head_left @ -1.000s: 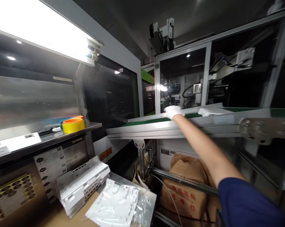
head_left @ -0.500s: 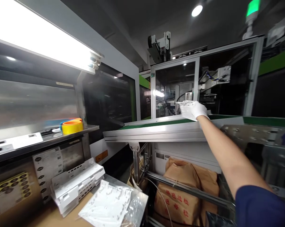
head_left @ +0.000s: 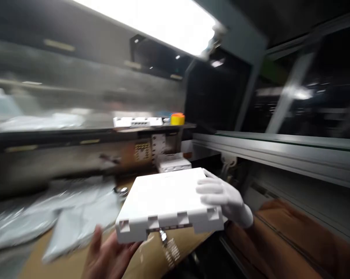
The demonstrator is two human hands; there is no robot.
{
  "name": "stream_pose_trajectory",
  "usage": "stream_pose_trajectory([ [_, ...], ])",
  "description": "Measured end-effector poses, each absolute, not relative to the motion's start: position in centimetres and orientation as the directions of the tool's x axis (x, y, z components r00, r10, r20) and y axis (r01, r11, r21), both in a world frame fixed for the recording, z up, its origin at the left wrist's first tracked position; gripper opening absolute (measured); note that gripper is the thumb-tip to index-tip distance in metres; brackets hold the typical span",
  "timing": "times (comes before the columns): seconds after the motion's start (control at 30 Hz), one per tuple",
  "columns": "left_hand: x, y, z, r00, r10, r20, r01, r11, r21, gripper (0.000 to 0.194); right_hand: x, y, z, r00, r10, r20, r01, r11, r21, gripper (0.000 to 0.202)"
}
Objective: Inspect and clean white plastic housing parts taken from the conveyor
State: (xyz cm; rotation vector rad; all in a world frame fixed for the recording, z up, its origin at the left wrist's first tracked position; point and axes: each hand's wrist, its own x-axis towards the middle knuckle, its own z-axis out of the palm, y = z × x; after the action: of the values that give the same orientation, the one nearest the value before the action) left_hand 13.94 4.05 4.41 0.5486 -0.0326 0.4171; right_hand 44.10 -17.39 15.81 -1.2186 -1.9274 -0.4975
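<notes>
A white plastic housing point(head_left: 163, 193), box-shaped with notches along its near edge, is held level above the bench. My right hand point(head_left: 221, 195), in a white glove, grips its right side with the fingers lying over the top; the thumb is hidden. At the lower left, my bare left hand point(head_left: 109, 254) has its palm turned up and thumb spread. Its fingertips reach beneath the housing's near left corner, and contact there cannot be made out. Behind the housing rests a stack of white plastic parts point(head_left: 175, 162).
Plastic-wrapped pieces point(head_left: 82, 217) lie at the left on brown cardboard point(head_left: 35, 255). A metal shelf point(head_left: 99, 130) carries a white part point(head_left: 138, 122) and yellow tape point(head_left: 177, 119). The conveyor point(head_left: 279, 149) runs along the right, above brown paper sacks point(head_left: 282, 221).
The view has swung left. My right hand has come back from above the conveyor to over the bench with the white housing, and my left hand has entered from below.
</notes>
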Motion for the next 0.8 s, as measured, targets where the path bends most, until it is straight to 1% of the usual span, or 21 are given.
stream_pose_trajectory([
  [0.03,12.5,4.0,4.1,0.894,0.411,0.177,-0.444,0.763,0.469,0.048,42.3,-16.1,14.0,-0.299,0.541,0.786,0.868,0.497,-0.012,0.022],
  [0.07,11.3,4.1,4.0,0.872,0.438,0.216,-0.488,0.749,0.448,0.046,40.8,-15.0,12.1,-0.311,0.509,0.803,0.868,0.496,0.022,0.024],
  [0.1,10.3,4.1,3.9,0.858,0.47,0.21,-0.512,0.743,0.431,0.045,39.6,-14.2,10.3,-0.274,0.484,0.831,0.883,0.469,0.019,0.027],
  [0.2,7.8,4.0,3.8,0.784,0.599,0.159,-0.598,0.662,0.453,0.04,37.0,-12.8,5.5,-0.1,0.468,0.878,0.916,0.388,-0.102,0.037],
  [0.3,5.8,3.3,3.7,0.699,0.713,0.066,-0.64,0.581,0.503,0.031,35.4,-12.3,2.6,-0.035,0.462,0.886,0.9,0.4,-0.173,0.042],
  [0.37,4.9,2.8,3.7,0.667,0.744,0.036,-0.65,0.558,0.516,0.025,34.6,-12.1,1.7,-0.017,0.459,0.888,0.898,0.397,-0.188,0.044],
  [0.5,4.2,2.3,4.1,0.661,0.749,0.045,-0.654,0.545,0.525,0.013,33.9,-11.9,0.9,0.004,0.485,0.875,0.914,0.354,-0.2,0.042],
  [0.57,4.3,2.1,4.1,0.652,0.757,0.039,-0.652,0.534,0.538,0.011,34.1,-12.0,0.4,0.021,0.495,0.869,0.919,0.332,-0.211,0.042],
  [0.63,4.4,2.0,4.0,0.639,0.769,0.031,-0.656,0.524,0.543,0.011,34.4,-12.1,0.1,0.031,0.501,0.865,0.91,0.343,-0.231,0.042],
  [0.73,4.4,1.8,3.9,0.642,0.764,0.058,-0.679,0.532,0.506,0.016,34.4,-12.0,0.3,0.048,0.517,0.854,0.854,0.422,-0.304,0.039],
  [0.8,4.2,1.9,4.0,0.682,0.723,0.109,-0.684,0.578,0.444,0.022,33.9,-11.5,0.9,0.098,0.545,0.832,0.776,0.482,-0.407,0.036],
])
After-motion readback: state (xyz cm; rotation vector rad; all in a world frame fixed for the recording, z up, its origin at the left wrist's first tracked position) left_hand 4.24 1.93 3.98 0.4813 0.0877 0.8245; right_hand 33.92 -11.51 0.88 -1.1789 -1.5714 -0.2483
